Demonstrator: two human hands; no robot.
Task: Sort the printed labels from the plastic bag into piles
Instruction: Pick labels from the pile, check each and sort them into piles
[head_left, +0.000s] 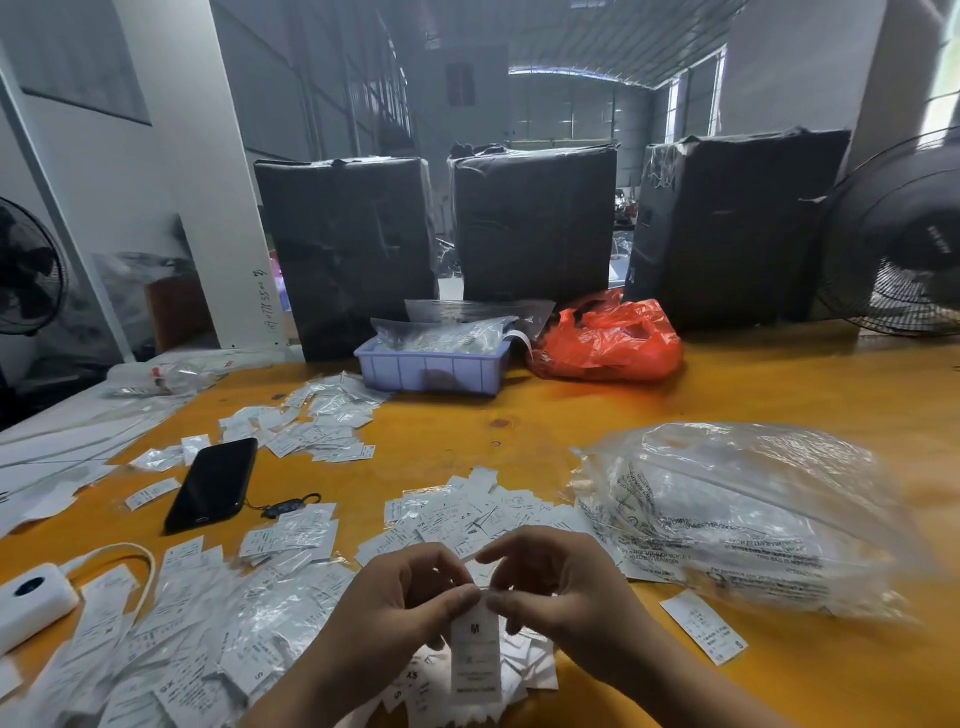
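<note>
A white printed label marked "M" (477, 652) hangs upright at the bottom centre, pinched at its top edge between my left hand (395, 605) and my right hand (563, 597). The clear plastic bag (737, 514) lies crumpled on the orange table to the right, with printed text on it. Piles of white labels lie around: one just beyond my hands (467, 512), one under my wrists (511, 670), a wide one at the lower left (171, 639), and one farther back (317, 428). A single label (704, 626) lies alone at the right.
A black phone (213, 483) lies left of centre, a white power bank (31, 603) with cable at the far left. A lilac tray (431, 369) and red bag (608, 340) sit at the back before black wrapped parcels (535, 223). A fan (904, 234) stands right.
</note>
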